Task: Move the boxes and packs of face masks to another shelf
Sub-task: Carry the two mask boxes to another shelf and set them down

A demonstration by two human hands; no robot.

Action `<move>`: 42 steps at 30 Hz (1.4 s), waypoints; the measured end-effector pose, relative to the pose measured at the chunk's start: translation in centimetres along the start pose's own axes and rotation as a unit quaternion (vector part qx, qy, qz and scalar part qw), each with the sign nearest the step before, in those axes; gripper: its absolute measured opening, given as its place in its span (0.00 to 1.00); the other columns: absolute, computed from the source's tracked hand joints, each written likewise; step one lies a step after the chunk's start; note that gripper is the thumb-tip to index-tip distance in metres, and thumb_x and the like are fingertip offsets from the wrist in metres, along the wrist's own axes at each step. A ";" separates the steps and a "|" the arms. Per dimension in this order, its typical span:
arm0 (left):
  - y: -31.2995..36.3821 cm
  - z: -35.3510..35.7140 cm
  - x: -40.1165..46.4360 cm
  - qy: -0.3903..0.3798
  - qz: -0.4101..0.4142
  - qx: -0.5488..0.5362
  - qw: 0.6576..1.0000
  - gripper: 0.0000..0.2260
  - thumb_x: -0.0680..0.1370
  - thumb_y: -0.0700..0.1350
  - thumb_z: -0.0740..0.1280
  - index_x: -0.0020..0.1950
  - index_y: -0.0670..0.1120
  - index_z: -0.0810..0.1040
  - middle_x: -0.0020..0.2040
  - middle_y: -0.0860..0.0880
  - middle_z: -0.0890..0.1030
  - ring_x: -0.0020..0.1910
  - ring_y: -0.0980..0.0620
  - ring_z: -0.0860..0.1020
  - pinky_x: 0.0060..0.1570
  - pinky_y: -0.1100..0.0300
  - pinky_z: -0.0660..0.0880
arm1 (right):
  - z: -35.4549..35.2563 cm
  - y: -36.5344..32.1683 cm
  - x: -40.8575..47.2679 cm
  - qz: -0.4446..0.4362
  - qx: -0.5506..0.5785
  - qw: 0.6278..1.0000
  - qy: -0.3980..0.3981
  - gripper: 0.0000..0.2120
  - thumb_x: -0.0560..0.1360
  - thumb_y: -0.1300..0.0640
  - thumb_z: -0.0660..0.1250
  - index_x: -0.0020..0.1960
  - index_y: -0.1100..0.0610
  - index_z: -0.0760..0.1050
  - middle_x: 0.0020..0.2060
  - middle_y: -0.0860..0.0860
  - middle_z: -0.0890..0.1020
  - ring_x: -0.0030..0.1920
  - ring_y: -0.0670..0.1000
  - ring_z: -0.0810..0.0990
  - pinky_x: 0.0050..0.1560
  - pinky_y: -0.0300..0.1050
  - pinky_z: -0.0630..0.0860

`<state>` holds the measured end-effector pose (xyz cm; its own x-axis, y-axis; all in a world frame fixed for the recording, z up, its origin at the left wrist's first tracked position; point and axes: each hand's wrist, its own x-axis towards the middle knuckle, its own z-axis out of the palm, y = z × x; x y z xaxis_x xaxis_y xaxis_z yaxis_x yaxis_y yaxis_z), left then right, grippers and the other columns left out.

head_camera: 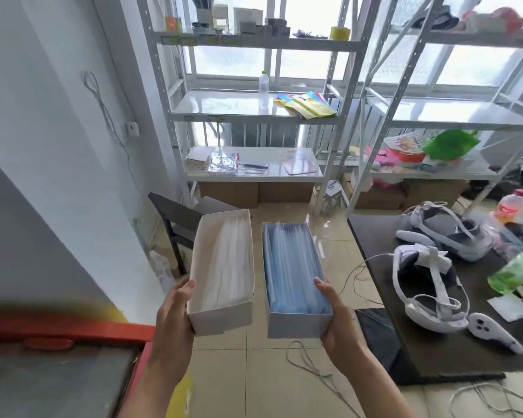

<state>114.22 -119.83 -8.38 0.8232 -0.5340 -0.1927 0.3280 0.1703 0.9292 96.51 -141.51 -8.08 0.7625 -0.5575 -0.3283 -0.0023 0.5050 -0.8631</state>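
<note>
**Two open mask boxes in our hands, shelves ahead**

Our left hand curls around the near end of the white box, thumb lying along its outer wall and the other fingers hidden underneath. Our right hand grips the blue-filled box the same way, thumb hooked over the rim onto the blue masks. Both boxes are lidless and held side by side, just apart, above the tiled floor; the white one tilts slightly to the left.

What could go wrong, as we judge it: each box is held only at one end, so the far end could sag and the loose masks slide out if we tip further. The white box, already leaning, looks the likelier to spill.

Ahead stands the white metal rack. Its middle shelf carries a water bottle and colourful packets, with bare room on the left; the lower shelf holds booklets and papers. A dark chair sits between us and the rack's left post, and cables trail across the floor where we would step. To our right a dark table bears headsets and a controller
</note>
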 end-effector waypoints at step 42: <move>8.4 11.0 67.2 -0.007 -0.058 -0.018 0.998 0.25 0.76 0.61 0.69 0.69 0.50 0.79 0.64 0.38 0.82 0.58 0.31 0.82 0.41 0.38 0.81 | 4.4 -21.2 64.6 -0.027 0.034 0.998 0.048 0.29 0.66 0.40 0.75 0.66 0.44 0.78 0.62 0.54 0.83 0.62 0.59 0.83 0.56 0.62 0.80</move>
<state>167.22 -163.42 -10.05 0.7725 -0.5635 -0.2928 0.4368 0.1367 0.8891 148.61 -185.31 -9.30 0.6943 -0.6443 -0.3206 0.0836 0.5147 -0.8533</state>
